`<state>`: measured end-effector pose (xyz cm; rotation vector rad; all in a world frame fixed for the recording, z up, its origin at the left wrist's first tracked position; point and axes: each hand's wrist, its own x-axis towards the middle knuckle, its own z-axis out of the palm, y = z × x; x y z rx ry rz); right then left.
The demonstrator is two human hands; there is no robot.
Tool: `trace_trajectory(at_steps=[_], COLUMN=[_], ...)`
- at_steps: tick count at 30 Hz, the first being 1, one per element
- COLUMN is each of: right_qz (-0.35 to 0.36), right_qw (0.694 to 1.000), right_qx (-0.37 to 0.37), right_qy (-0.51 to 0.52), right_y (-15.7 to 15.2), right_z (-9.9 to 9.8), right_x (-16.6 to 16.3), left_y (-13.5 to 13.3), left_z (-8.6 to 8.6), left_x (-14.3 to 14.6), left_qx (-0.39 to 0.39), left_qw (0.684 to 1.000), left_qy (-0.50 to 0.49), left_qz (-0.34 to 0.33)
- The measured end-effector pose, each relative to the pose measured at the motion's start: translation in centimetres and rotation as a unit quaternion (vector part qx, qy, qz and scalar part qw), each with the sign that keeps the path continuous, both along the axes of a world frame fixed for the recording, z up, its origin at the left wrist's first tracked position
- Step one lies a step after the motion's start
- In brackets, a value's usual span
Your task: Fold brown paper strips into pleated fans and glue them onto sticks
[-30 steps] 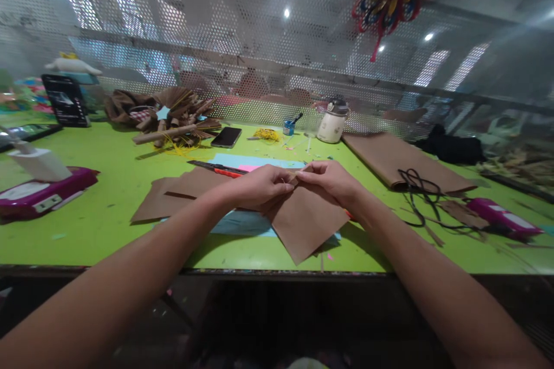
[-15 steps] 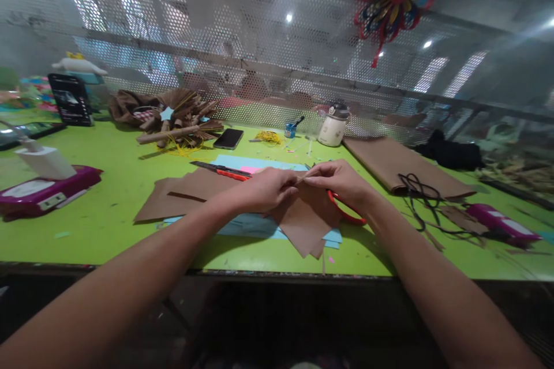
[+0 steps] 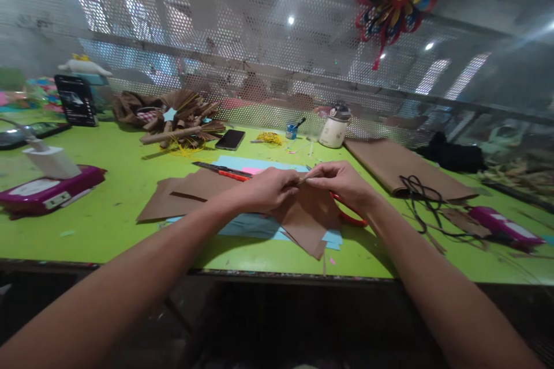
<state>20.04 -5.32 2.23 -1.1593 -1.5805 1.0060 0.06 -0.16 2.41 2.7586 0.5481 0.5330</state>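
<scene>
My left hand and my right hand meet over the middle of the table, both closed in a pinch. Between their fingertips is the upper edge of a piece of brown paper, which slopes down toward the table's front edge. My fingers hide part of that edge. Underneath lie light blue sheets and more brown paper pieces at the left. A red loop handle shows beneath my right wrist. Left of my hands rests a tool with a red handle and dark blade.
Purple power strips lie at the left and right, the right one by a black cord. Behind stand a phone, a small blue jar, a white bottle and folded brown paper.
The held brown paper has shifted slightly, and its lower front corner sits a little differently. Both hands keep their pinch in nearly the same spot. The whole view has moved slightly.
</scene>
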Motion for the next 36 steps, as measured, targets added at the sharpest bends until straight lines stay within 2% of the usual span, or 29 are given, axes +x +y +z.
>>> trace_trajectory(at_steps=[3,8,16,21,26,31,36], right_qz=[0.007,-0.031,-0.082,-0.070,-0.028,-0.085,-0.095], right_qw=[1.000,0.999,0.994,0.990,0.994,0.991,0.991], right_qx=[0.002,0.035,0.076,0.117,0.097,0.101,0.098], right_qy=[0.007,0.003,0.001,-0.027,-0.035,-0.033,-0.002], right_y=[0.1,0.0,0.1,0.4,0.3,0.1,0.1], right_z=[0.0,0.2,0.0,-0.4,-0.2,0.0,-0.2], right_x=[0.1,-0.2,-0.7,-0.9,-1.2,-1.7,-1.6], left_y=[0.0,-0.2,-0.6,0.0,0.2,-0.1,0.3], left_z=[0.1,0.4,0.4,0.1,0.0,0.3,0.5], left_x=[0.0,0.1,0.5,0.7,0.6,0.5,0.6], left_qx=[-0.002,-0.009,-0.052,-0.054,-0.024,0.018,-0.043], left_qw=[1.000,1.000,0.996,0.993,0.993,0.993,0.995], left_qy=[-0.003,-0.009,-0.057,-0.086,-0.096,-0.092,-0.077], left_qz=[-0.009,-0.012,0.042,0.065,0.067,0.068,0.055])
